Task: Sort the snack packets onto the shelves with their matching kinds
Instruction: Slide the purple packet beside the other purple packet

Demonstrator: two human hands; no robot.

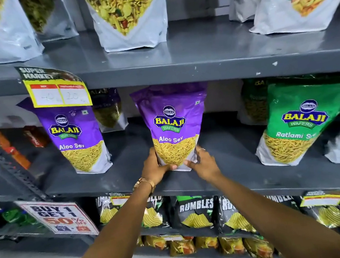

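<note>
Aloo Sev packet — held upright on middle shelf | left grip and right grip — clasped round its base

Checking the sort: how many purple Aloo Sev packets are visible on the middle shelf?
3: one held by both hands, one standing at left under the price tag, and one partly hidden behind it. More may be hidden.

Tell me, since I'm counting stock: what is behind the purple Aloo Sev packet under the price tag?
Behind the left Aloo Sev packet stands one more purple packet, only its right part showing. The price tag and front packet cover the rest, so any others behind cannot be seen.
</note>
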